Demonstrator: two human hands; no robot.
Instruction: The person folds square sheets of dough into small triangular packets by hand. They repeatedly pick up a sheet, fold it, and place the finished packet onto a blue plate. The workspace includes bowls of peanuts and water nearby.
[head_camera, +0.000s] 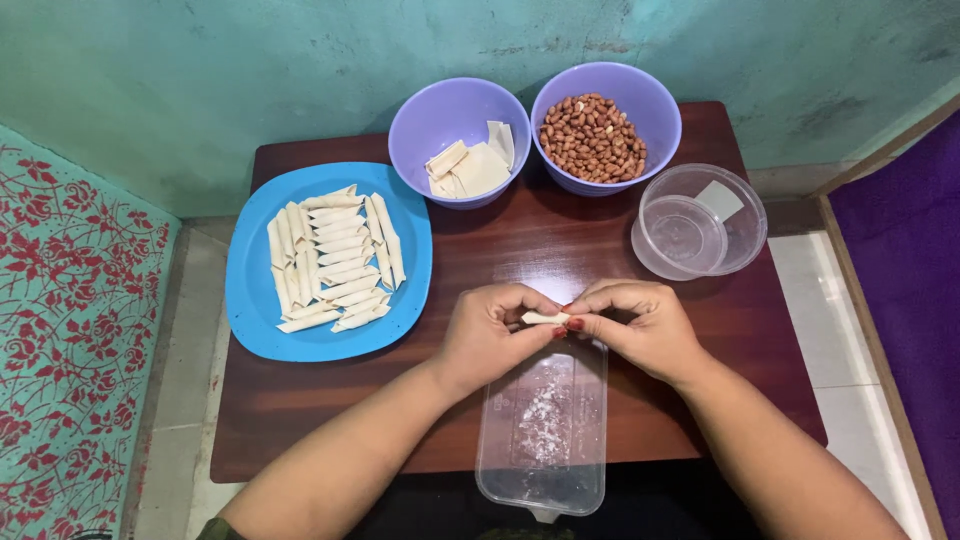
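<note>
My left hand (490, 330) and my right hand (640, 322) meet over the dark wooden table (560, 240), both pinching a small pale rolled pastry (545, 318) between the fingertips. Just below them lies a clear rectangular lid (545, 430) dusted with white flour. A blue plate (250, 290) at the left carries several finished rolls (335, 260) laid in rows.
At the back stand a purple bowl (430, 120) with flat pastry sheets (475, 165) and a purple bowl (650, 105) of peanuts (593, 138). A clear round container (700, 222) sits at the right. A teal wall rises behind; red patterned cloth (70, 330) lies left.
</note>
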